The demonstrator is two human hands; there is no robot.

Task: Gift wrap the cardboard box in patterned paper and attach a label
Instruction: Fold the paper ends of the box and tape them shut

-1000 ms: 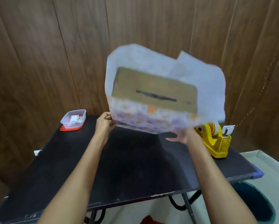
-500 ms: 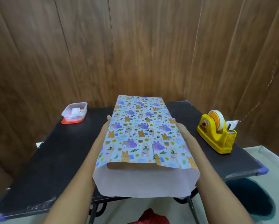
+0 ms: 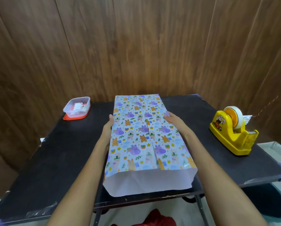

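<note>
The box wrapped in patterned paper (image 3: pixel 141 136) lies lengthwise on the black table (image 3: pixel 55 152), its seam running down the top. The near end of the paper stands open as a white sleeve past the table's front edge; the cardboard itself is hidden. My left hand (image 3: pixel 107 128) lies flat against the package's left side with straight fingers. My right hand (image 3: pixel 174 121) rests with straight fingers on the top right edge of the package.
A yellow tape dispenser (image 3: pixel 232 132) with a tape roll stands at the right of the table. A clear plastic container (image 3: pixel 77 106) with small items sits on a red lid at the back left. A wood-panel wall rises behind the table.
One second ago both hands held the package up in the air, its open end toward me. It now lies flat on the table, slid slightly farther back, with the hands along its sides.
</note>
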